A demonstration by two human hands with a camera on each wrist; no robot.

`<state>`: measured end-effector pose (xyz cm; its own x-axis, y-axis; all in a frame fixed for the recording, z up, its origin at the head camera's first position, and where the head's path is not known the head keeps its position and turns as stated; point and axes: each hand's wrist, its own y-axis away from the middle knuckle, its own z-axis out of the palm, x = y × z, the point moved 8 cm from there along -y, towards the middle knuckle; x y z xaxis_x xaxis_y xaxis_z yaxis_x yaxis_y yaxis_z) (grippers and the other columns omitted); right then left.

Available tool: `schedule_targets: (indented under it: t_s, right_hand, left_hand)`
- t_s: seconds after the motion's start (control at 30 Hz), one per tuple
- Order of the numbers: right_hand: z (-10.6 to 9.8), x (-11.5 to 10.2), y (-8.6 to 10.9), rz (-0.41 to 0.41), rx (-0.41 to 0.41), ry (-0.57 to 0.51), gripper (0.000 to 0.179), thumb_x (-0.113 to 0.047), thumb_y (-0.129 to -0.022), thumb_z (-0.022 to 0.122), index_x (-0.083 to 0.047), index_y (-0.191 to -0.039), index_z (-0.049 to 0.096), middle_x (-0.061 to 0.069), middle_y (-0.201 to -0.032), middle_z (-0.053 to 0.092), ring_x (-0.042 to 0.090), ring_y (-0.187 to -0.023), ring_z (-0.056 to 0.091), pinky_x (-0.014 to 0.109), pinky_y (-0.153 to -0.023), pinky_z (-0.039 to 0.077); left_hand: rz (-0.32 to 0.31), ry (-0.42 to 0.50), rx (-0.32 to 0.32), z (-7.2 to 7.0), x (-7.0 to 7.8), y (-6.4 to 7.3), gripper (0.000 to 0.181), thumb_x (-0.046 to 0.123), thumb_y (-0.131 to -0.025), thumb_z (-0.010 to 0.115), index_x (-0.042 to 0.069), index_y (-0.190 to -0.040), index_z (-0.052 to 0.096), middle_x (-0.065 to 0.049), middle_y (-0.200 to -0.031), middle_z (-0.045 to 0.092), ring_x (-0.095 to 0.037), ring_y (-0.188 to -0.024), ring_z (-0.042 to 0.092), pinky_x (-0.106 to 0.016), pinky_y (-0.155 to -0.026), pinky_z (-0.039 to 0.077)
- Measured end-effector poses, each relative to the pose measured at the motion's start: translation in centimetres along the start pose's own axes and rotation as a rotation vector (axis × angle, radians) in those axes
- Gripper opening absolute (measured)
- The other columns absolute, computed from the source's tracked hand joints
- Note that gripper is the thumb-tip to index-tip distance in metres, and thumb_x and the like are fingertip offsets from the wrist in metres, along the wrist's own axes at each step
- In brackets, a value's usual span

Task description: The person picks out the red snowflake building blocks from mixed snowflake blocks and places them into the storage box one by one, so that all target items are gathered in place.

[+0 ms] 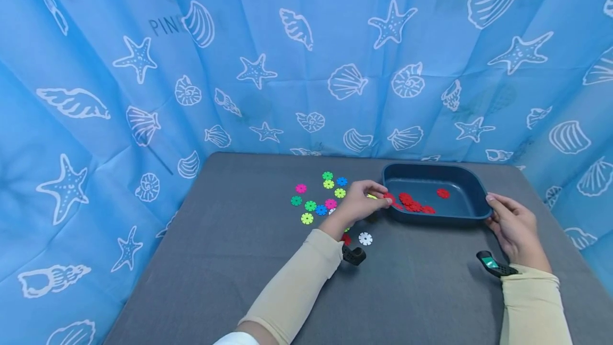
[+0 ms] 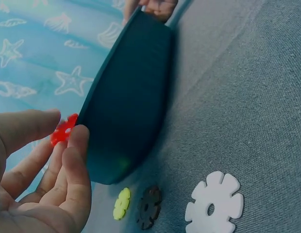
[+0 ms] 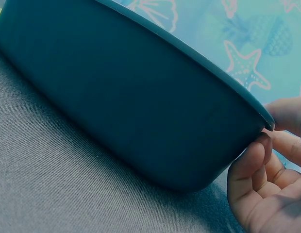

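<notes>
At the near left corner of the dark blue bin (image 1: 436, 218), my left hand (image 1: 359, 202) pinches a red notched disc (image 2: 65, 130) between thumb and fingers, right by the rim. My right hand (image 1: 516, 223) grips the rim at the opposite end, thumb on top and fingers beneath, as the right wrist view shows. Inside the bin, several red discs (image 1: 415, 205) lie heaped toward the near left, with one red disc (image 1: 442, 193) apart from them. Below my left hand in its wrist view lie a white disc (image 2: 214, 204), a black disc (image 2: 149, 208) and a yellow disc (image 2: 122, 204).
Loose discs in green, pink, blue and yellow, such as a pink disc (image 1: 300, 188), are scattered on the grey table (image 1: 215, 260) left of the bin. A red disc (image 1: 346, 239) is partly hidden by my left arm. A blue curtain (image 1: 306, 57) hangs behind the table.
</notes>
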<state>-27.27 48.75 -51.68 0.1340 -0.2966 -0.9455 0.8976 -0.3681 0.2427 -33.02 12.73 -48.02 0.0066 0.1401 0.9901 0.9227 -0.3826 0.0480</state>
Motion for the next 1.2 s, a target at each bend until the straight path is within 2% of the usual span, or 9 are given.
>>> schedule_targets:
  t_s: [0.13, 0.33, 0.53, 0.67, 0.77, 1.03, 1.2]
  right_hand:
    - [0.0, 0.0, 0.0, 0.006, 0.016, 0.011, 0.025, -0.035, -0.091, 0.084, -0.025, -0.112, 0.076, -0.012, -0.106, 0.068, 0.006, -0.083, 0.066, 0.023, -0.065, 0.058]
    - [-0.1, 0.1, -0.1, 0.007, 0.029, 0.022, 0.026, -0.037, -0.091, 0.083, -0.026, -0.113, 0.076, -0.012, -0.110, 0.066, 0.006, -0.086, 0.064, 0.022, -0.066, 0.057]
    - [0.0, 0.1, -0.1, 0.009, 0.032, 0.018, 0.025, -0.036, -0.091, 0.084, -0.025, -0.113, 0.076, -0.011, -0.110, 0.066, 0.006, -0.085, 0.064, 0.023, -0.065, 0.057]
    - [0.0, 0.0, 0.0, 0.004, 0.030, 0.010, 0.023, -0.035, -0.092, 0.083, -0.025, -0.112, 0.076, -0.011, -0.109, 0.066, 0.006, -0.084, 0.064, 0.023, -0.065, 0.057]
    - [0.0, -0.1, 0.0, 0.002, 0.027, 0.003, 0.022, -0.034, -0.092, 0.083, -0.025, -0.111, 0.076, -0.012, -0.106, 0.068, 0.006, -0.083, 0.065, 0.023, -0.064, 0.057]
    - [-0.2, -0.1, 0.0, 0.014, 0.029, -0.003, 0.024, -0.034, -0.091, 0.084, -0.025, -0.112, 0.077, -0.012, -0.107, 0.067, 0.006, -0.084, 0.064, 0.023, -0.065, 0.057]
    - [-0.3, -0.2, 0.1, 0.014, 0.021, -0.019, 0.023, -0.033, -0.092, 0.084, -0.024, -0.112, 0.077, -0.013, -0.105, 0.069, 0.005, -0.084, 0.066, 0.023, -0.065, 0.058]
  left_hand:
    - [-0.011, -0.033, 0.009, -0.1, -0.1, 0.1, 0.038, 0.021, -0.094, 0.084, 0.008, -0.128, 0.073, 0.005, -0.101, 0.072, -0.008, -0.093, 0.065, -0.028, -0.074, 0.055]
    - [0.012, -0.026, 0.001, -0.5, 0.0, 0.2, 0.038, 0.020, -0.093, 0.084, 0.007, -0.128, 0.073, 0.006, -0.100, 0.073, -0.009, -0.096, 0.066, -0.029, -0.077, 0.054]
    - [0.083, -0.022, -0.052, -1.4, 0.2, 0.8, 0.037, 0.021, -0.095, 0.081, 0.004, -0.127, 0.072, 0.003, -0.103, 0.073, -0.008, -0.091, 0.069, -0.025, -0.079, 0.056]
    - [0.105, -0.042, -0.090, -2.4, 0.3, 1.8, 0.030, 0.020, -0.096, 0.080, 0.008, -0.123, 0.074, 0.000, -0.106, 0.072, -0.008, -0.092, 0.072, -0.025, -0.078, 0.057]
    - [0.108, -0.085, -0.101, -3.4, 0.2, 2.8, 0.026, 0.021, -0.096, 0.081, 0.013, -0.120, 0.075, 0.000, -0.107, 0.072, -0.009, -0.094, 0.073, -0.025, -0.080, 0.059]
    - [0.159, -0.209, -0.173, -5.7, -1.0, 5.2, 0.034, 0.018, -0.097, 0.080, -0.001, -0.124, 0.072, -0.016, -0.117, 0.073, -0.013, -0.095, 0.070, -0.026, -0.086, 0.059]
    - [0.128, -0.338, -0.217, -6.3, -2.4, 6.4, 0.031, 0.017, -0.094, 0.083, 0.004, -0.121, 0.075, -0.013, -0.115, 0.073, -0.010, -0.088, 0.069, -0.023, -0.080, 0.058]
